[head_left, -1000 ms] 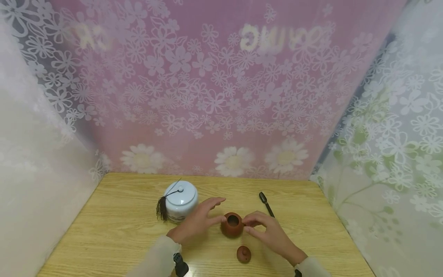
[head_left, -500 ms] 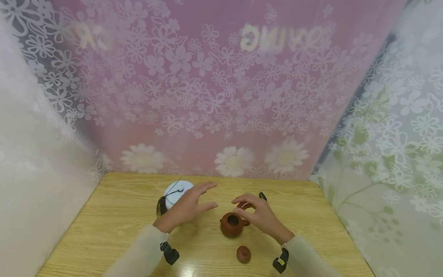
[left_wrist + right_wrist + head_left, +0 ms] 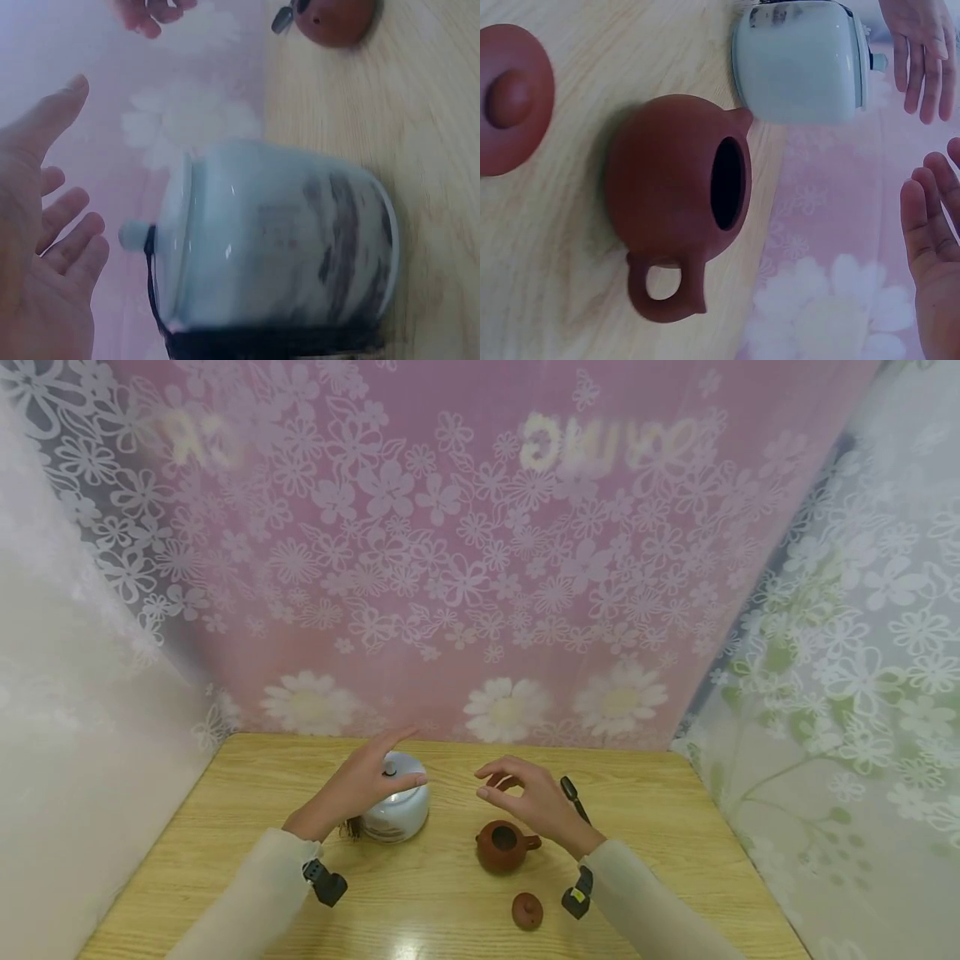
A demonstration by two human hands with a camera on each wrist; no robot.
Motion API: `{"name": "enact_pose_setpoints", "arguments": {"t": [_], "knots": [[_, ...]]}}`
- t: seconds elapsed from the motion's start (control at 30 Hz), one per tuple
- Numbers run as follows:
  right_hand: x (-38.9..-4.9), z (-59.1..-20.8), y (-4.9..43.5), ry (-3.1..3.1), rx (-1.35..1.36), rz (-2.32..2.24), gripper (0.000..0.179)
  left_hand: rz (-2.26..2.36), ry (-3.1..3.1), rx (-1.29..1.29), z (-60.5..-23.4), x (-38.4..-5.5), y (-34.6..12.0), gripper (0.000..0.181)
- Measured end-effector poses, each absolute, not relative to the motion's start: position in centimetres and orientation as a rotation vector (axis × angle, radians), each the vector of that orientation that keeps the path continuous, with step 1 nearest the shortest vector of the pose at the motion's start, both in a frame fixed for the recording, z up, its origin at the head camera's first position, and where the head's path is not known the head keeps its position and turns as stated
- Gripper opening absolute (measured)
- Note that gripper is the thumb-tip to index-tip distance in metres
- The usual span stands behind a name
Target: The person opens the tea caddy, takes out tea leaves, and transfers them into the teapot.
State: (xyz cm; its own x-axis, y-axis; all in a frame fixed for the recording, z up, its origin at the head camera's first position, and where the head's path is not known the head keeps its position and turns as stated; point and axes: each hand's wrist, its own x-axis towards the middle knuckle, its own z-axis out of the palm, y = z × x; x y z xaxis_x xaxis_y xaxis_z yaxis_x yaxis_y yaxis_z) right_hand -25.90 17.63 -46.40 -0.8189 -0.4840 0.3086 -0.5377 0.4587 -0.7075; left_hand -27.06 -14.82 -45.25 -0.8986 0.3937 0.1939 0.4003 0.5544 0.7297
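Observation:
My left hand [image 3: 360, 783] hovers above the white lidded jar [image 3: 401, 814], fingers extended and holding nothing. The left wrist view shows the jar's round lid knob [image 3: 135, 235], a dark cord looped on it and a painted pattern on its side. Over the far side of the brown clay teapot [image 3: 501, 847] hangs my right hand [image 3: 528, 789], its fingers loosely bent with nothing between them. The teapot stands uncovered, its dark opening [image 3: 727, 184] and loop handle [image 3: 667, 294] showing in the right wrist view. Its lid [image 3: 528, 912] lies on the table in front of it.
A dark slender scoop [image 3: 572, 792] lies behind my right wrist, partly covered by it. The wooden table [image 3: 660, 827] ends against a pink flowered backdrop [image 3: 465, 568], with pale patterned sheets at both sides.
My right hand has let go of the teapot handle and risen up and left. My left hand has moved away from the teapot to over the jar. Teapot and lid stay put.

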Motion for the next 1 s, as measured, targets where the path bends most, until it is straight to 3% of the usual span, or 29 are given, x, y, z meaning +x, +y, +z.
{"name": "enact_pose_setpoints", "arguments": {"t": [1.0], "knots": [[-29.7,-46.8,10.9,-2.605,0.921,1.442,0.025,-1.272,-2.899,-0.632,-50.5,-28.0,-21.4,0.108]]}}
